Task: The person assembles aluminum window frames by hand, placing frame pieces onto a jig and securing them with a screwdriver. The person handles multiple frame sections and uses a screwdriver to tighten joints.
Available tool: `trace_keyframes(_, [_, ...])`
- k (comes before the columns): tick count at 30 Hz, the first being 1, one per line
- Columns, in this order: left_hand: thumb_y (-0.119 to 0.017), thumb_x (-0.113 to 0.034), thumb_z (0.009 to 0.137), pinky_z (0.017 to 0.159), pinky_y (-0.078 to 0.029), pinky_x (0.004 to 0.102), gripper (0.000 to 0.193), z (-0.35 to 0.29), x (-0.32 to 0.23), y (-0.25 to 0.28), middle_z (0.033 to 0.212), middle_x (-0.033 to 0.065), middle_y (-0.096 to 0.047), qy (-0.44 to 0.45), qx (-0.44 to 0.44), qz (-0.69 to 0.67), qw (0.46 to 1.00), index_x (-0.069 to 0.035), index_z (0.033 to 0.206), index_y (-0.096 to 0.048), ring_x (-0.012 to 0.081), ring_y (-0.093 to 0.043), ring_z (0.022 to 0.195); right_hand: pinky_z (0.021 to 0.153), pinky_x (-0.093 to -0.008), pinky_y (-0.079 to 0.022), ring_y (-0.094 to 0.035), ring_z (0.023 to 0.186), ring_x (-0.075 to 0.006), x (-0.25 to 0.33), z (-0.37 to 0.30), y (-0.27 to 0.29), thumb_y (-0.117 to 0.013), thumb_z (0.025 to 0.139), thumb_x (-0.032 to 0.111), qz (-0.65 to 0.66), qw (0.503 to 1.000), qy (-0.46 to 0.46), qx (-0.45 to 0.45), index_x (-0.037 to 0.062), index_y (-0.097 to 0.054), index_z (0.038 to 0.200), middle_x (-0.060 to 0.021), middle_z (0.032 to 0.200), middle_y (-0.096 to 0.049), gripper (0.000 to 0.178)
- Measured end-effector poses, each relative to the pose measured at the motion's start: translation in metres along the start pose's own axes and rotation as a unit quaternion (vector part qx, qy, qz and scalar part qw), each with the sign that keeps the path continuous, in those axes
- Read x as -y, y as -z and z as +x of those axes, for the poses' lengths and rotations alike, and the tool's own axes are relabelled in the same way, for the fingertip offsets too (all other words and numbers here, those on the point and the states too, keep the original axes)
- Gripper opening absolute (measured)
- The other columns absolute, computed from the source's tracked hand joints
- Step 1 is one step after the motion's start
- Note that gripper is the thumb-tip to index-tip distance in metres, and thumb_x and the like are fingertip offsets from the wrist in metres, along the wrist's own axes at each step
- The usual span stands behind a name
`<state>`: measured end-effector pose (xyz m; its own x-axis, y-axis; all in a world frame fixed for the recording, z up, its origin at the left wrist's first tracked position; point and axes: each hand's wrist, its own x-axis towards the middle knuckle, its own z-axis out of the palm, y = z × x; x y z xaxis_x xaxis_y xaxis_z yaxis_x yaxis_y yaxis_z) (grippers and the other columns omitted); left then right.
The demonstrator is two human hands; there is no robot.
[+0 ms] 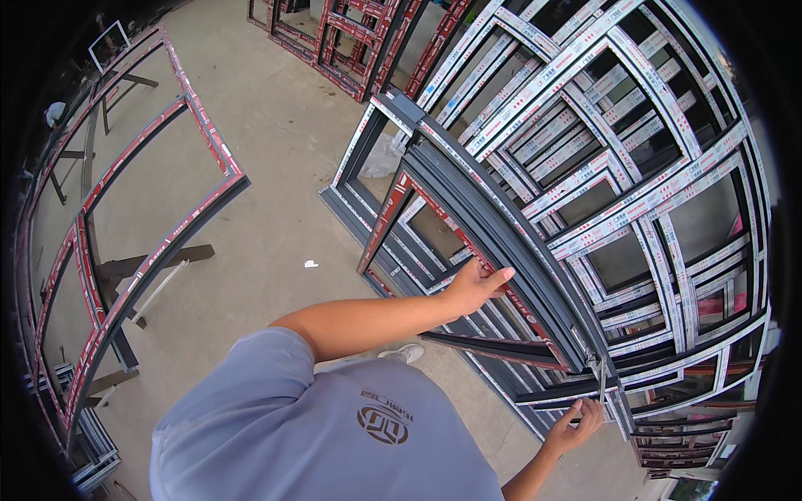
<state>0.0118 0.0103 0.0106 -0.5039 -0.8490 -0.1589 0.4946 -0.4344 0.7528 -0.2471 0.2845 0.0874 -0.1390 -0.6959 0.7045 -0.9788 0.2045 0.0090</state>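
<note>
A dark grey window frame [489,213] with white protective tape leans at an angle in front of me. In its opening stands a smaller sash [525,311] with red tape along its edges, swung out from the frame. My left hand [474,290] is closed round the sash's red-taped edge, thumb stretched out to the right. Down at the frame's lower right corner, the fingers of my right hand [575,426] are closed on a thin silver metal piece [601,380] beside the sash's corner; its exact kind is unclear.
White-taped frames [622,213] stand stacked close along the right. Red-taped frames [363,46] lean at the back. At left, a large red-taped frame [196,221] rests on supports [159,263]. A white scrap [311,264] lies on the concrete floor [276,150].
</note>
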Motion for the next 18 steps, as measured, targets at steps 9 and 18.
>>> trace_keyframes(9, [-0.078, -0.034, 0.095, 0.091, -0.060, 0.0354, 0.045, -0.006, -0.008, 0.011, 0.112, 0.0085, -0.067, 0.039, 0.003, 0.006, 0.999, 0.000, 0.117, -0.056, 0.0167, -0.068, 0.102, 0.081, -0.0374, -0.053, -0.069, 0.085, -0.0299, 0.121, -0.023, -0.110, -0.073, 0.090, 0.002, 0.389, 0.892, -0.074, 0.219, -0.0023, -0.069, 0.088, -0.0157, 0.091, -0.073, 0.007])
trace_keyframes(18, [-0.082, -0.031, 0.092, 0.095, -0.058, 0.0346, 0.054, 0.001, -0.060, 0.048, 0.118, 0.0112, -0.069, 0.075, -0.052, 0.027, 0.995, -0.001, 0.127, -0.055, 0.0174, -0.068, 0.108, 0.085, -0.0327, -0.053, -0.068, 0.083, -0.0167, 0.126, -0.005, -0.236, -0.064, 0.104, 0.023, 0.589, 0.652, -0.384, 0.285, 0.0013, -0.070, 0.093, -0.0075, 0.087, -0.072, 0.025])
